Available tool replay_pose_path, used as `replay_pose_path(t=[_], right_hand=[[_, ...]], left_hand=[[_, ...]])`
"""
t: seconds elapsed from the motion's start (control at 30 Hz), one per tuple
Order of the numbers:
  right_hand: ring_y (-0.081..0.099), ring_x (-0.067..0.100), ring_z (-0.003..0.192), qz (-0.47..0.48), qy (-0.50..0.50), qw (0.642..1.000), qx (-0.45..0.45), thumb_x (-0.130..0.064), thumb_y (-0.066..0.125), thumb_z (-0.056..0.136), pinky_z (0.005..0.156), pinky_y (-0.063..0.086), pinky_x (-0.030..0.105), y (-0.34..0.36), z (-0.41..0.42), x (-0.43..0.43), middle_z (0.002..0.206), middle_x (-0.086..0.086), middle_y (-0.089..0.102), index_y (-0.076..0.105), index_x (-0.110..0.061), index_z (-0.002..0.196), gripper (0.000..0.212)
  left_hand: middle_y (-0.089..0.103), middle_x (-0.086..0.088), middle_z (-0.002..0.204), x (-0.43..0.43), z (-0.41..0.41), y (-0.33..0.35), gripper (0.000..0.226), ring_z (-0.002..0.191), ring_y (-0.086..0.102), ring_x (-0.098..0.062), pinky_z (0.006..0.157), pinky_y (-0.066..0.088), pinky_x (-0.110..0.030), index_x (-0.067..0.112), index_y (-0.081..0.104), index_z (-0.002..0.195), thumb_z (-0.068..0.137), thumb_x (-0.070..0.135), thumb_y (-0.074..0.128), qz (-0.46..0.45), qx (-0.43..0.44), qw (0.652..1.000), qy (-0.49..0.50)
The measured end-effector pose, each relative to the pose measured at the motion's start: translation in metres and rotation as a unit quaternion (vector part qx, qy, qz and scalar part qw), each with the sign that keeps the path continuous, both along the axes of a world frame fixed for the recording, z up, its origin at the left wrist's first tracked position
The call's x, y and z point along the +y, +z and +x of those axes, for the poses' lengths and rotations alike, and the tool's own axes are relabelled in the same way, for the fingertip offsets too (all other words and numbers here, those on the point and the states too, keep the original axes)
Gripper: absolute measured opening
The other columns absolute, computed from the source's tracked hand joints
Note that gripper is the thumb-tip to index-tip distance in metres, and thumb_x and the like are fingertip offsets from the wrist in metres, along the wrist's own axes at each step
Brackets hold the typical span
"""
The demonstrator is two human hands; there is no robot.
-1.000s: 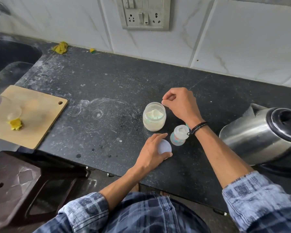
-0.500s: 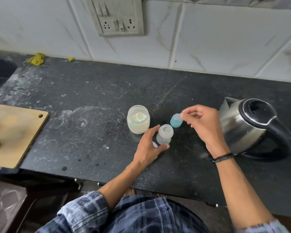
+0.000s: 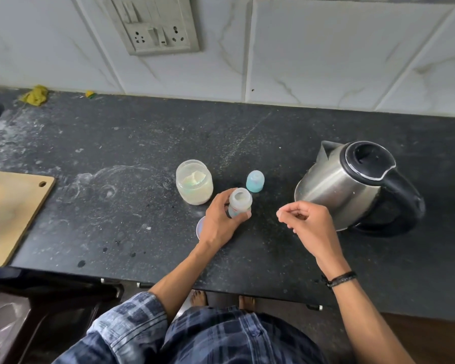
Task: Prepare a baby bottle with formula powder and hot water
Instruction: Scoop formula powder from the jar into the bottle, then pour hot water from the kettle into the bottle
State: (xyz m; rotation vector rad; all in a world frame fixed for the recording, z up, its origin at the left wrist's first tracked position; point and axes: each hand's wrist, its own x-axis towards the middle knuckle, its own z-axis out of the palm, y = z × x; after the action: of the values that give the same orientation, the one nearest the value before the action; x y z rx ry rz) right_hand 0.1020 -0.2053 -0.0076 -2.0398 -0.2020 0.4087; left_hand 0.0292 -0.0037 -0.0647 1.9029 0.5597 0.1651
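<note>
Nearest the person, a pale round lid [image 3: 199, 227] lies flat on the counter [image 3: 121, 158], in front of the formula jar [image 3: 194, 182] and half covered by the left hand [image 3: 218, 222]. That hand's fingers and thumb are curled round the baby bottle [image 3: 240, 203], which stands upright just in front of the jar and to its right, with its mouth open.

The right hand [image 3: 307, 222] hovers to the right of the jar, well short of the kettle [image 3: 352, 185]. Its fingers are curled and the thumb tip meets the forefinger. It seems to hold nothing, though the pinch is too small to be sure.

The teal cap [image 3: 255, 181] stands alone on the counter just right of the jar, apart from the bottle. The jar is open, with pale powder inside.

Half a second ago the right hand pinched that cap in the air, and the left hand only touched the bottle's side. Now the cap is set down and the bottle is firmly held. I judge the bottle is uncapped and steadied, ready to take powder. No scoop shows.

A second ago the left hand lay on the lid and the right hovered over the jar.
</note>
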Motion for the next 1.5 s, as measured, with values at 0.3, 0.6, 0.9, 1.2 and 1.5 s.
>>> replay_pose_path(t=[0.3, 0.6, 0.9, 1.2, 1.5], right_hand=[[0.070, 0.003, 0.077, -0.033, 0.036, 0.999, -0.015, -0.024, 0.077, 0.088, 0.075, 0.059, 0.029, -0.016, -0.011, -0.012, 0.078, -0.015, 0.076, 0.078, -0.027, 0.082, 0.007], [0.071, 0.007, 0.079, -0.029, -0.001, 0.999, -0.018, -0.029, 0.076, 0.088, 0.081, 0.061, 0.039, -0.016, -0.022, -0.005, 0.079, -0.013, 0.076, 0.078, -0.027, 0.083, 0.006], [0.070, 0.005, 0.079, -0.035, -0.052, 0.998, -0.022, -0.030, 0.075, 0.089, 0.081, 0.060, 0.037, -0.023, -0.050, 0.032, 0.078, -0.014, 0.075, 0.077, -0.029, 0.083, 0.006], [0.070, 0.008, 0.077, -0.025, -0.104, 0.993, -0.049, -0.026, 0.076, 0.089, 0.081, 0.060, 0.038, -0.023, -0.049, 0.046, 0.078, -0.013, 0.074, 0.076, -0.028, 0.082, 0.008], [0.072, 0.013, 0.082, 0.017, -0.144, 0.981, -0.127, -0.022, 0.077, 0.091, 0.078, 0.056, 0.022, 0.012, -0.042, 0.014, 0.083, -0.010, 0.077, 0.078, -0.023, 0.089, 0.003]], left_hand=[[0.063, 0.011, 0.127, -0.003, 0.002, 0.000, 0.055, 0.109, 0.063, -0.003, 0.082, 0.046, -0.003, 0.033, 0.055, 0.126, 0.081, 0.026, 0.087, -0.018, 0.017, 1.000, 0.010], [0.063, 0.006, 0.130, 0.002, 0.005, -0.004, 0.054, 0.114, 0.062, -0.008, 0.099, 0.051, -0.025, 0.039, 0.052, 0.121, 0.082, 0.027, 0.086, -0.005, 0.021, 0.999, -0.030], [0.050, 0.002, 0.147, 0.025, -0.005, -0.009, 0.089, 0.134, 0.050, -0.014, 0.115, 0.042, -0.036, 0.018, 0.043, 0.152, 0.076, 0.024, 0.089, 0.049, 0.048, 0.992, -0.107], [0.046, 0.002, 0.154, 0.043, -0.020, -0.005, 0.082, 0.141, 0.044, -0.017, 0.120, 0.034, -0.036, 0.022, 0.040, 0.154, 0.084, 0.031, 0.083, 0.065, 0.052, 0.989, -0.122], [0.060, 0.013, 0.132, 0.022, 0.000, 0.001, 0.066, 0.120, 0.056, -0.007, 0.107, 0.048, -0.039, 0.032, 0.056, 0.134, 0.074, 0.053, 0.075, 0.037, 0.013, 0.991, -0.130]])
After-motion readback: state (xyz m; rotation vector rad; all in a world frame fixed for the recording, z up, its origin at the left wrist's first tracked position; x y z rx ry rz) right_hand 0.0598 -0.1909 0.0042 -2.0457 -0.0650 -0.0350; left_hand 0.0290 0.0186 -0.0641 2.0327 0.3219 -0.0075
